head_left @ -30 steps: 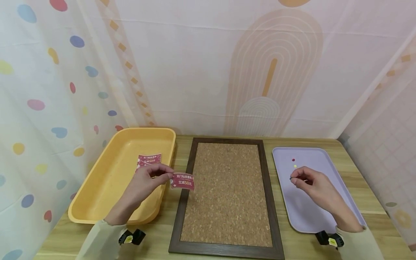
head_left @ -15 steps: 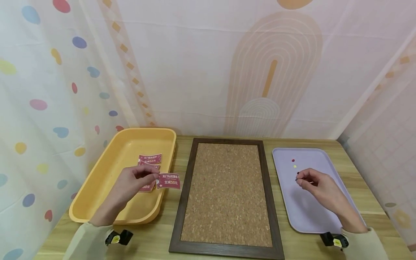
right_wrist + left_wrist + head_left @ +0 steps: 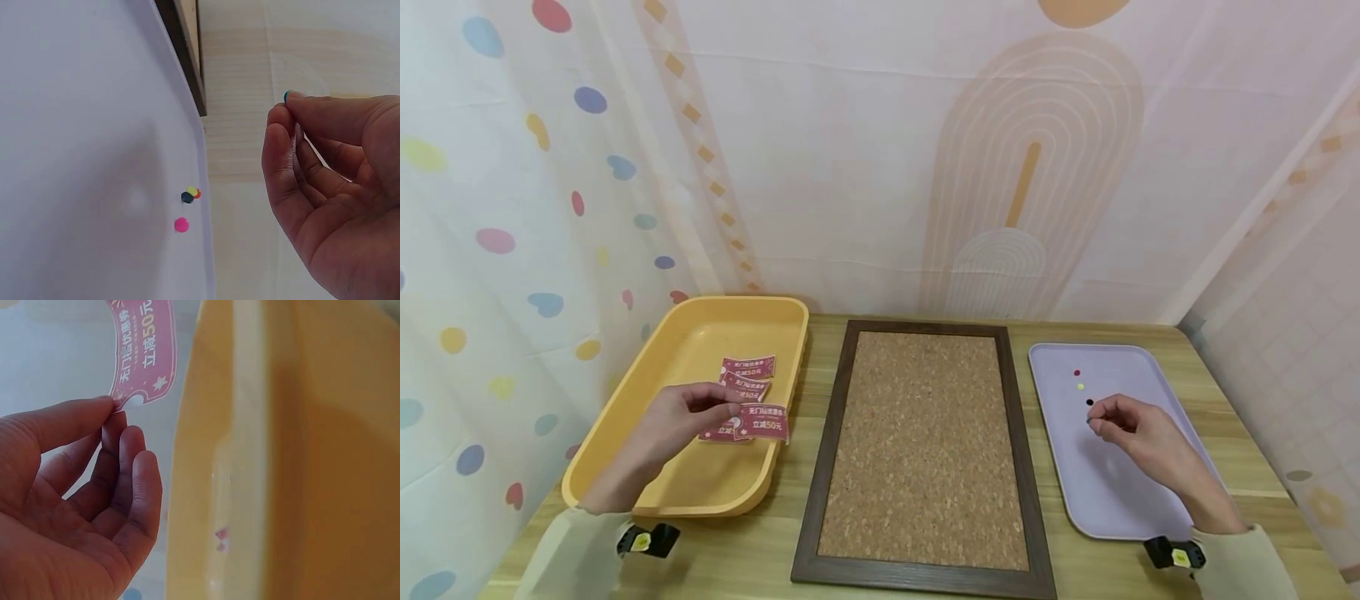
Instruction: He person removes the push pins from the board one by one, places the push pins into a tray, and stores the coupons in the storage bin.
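My left hand (image 3: 677, 421) pinches a pink-red paper coupon (image 3: 765, 423) by its left end, between thumb and index finger. It is over the right rim of the yellow tray (image 3: 797, 333), and more such coupons (image 3: 749, 366) lie in the tray, partly overlapped. My right hand (image 3: 1138, 429) is raised over the lilac tray (image 3: 1120, 492). Its thumb and index finger pinch a thumbtack (image 3: 287, 95), of which only a teal edge shows. Below lie red (image 3: 1077, 372), yellow (image 3: 1081, 387) and black (image 3: 1090, 402) thumbtacks; a pink thumbtack (image 3: 182, 225) shows in the right wrist view.
A cork board (image 3: 928, 442) in a dark brown frame (image 3: 925, 573) lies between the two trays on the wooden table (image 3: 730, 567). A patterned curtain (image 3: 865, 167) hangs behind the table and along its sides.
My left hand has drawn back leftward with the coupon, from the board's left edge to the yellow tray's rim. The right hand has shifted slightly right, bringing the black thumbtack into sight.
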Tool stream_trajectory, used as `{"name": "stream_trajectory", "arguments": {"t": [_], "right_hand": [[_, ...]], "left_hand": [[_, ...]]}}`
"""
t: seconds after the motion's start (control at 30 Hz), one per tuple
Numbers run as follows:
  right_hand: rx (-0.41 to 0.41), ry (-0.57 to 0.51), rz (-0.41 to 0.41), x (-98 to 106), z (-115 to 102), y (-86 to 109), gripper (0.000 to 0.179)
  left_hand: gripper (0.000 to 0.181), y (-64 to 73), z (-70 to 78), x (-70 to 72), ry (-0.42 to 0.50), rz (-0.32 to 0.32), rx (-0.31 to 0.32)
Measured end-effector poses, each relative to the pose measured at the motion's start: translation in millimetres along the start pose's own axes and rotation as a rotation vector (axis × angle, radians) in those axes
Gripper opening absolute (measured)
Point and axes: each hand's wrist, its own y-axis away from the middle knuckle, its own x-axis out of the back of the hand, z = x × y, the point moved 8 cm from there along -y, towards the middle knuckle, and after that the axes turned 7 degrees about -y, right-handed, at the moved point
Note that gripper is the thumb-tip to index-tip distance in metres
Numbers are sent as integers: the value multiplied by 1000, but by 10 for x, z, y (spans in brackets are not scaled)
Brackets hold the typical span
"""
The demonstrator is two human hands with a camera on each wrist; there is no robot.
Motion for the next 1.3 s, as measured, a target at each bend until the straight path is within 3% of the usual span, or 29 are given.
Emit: {"name": "stream_trajectory", "arguments": {"t": [0.2, 0.6, 0.77, 1.0, 1.3], "right_hand": [[23, 23, -21, -31, 61, -19, 7], [-29, 45, -79, -94, 228, -46, 6], [-23, 66, -110, -111, 268, -60, 11], [-32, 93, -131, -149, 332, -60, 13], [-55, 110, -145, -181, 388, -56, 11]], "left_hand": [[23, -19, -89, 31, -28, -40, -22], [22, -80, -315, 72, -75, -121, -1], [22, -100, -399, 86, -98, -143, -23], [21, -101, -525, 99, -161, -158, 43], [18, -141, -602, 49, -253, -146, 44]]}}
